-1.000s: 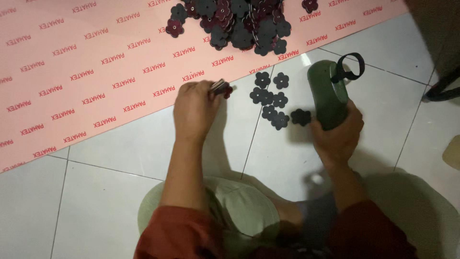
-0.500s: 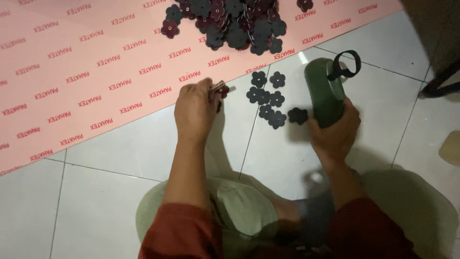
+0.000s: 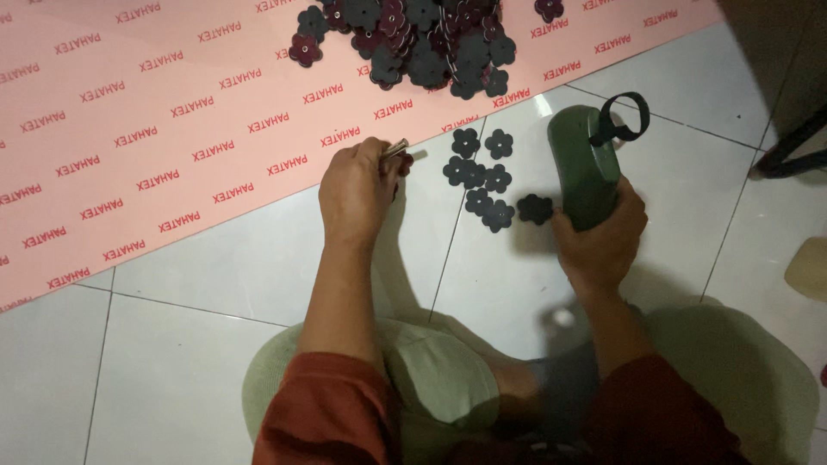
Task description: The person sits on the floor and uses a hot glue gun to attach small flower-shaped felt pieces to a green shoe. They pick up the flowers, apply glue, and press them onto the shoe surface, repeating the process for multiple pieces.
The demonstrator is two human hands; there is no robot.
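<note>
My left hand (image 3: 355,189) rests on the white tiled floor at the edge of a pink printed sheet (image 3: 155,146), pinching a small metal piece (image 3: 396,149) and a dark flower-shaped cutout. My right hand (image 3: 599,245) grips a dark green tool (image 3: 586,164) with a black wrist loop (image 3: 622,116), held upright over the tiles. Between the hands lie several dark flower-shaped cutouts (image 3: 482,172) spread flat on the floor.
A large heap of dark and maroon flower cutouts (image 3: 413,34) sits on the pink sheet at the top. My knees in pale green trousers (image 3: 439,379) are below. A dark furniture leg (image 3: 792,151) stands at the right, a beige object (image 3: 810,267) beside it.
The view has shifted slightly; both hands stay in nearly the same places, the left still pinching the metal piece, the right still holding the green tool.
</note>
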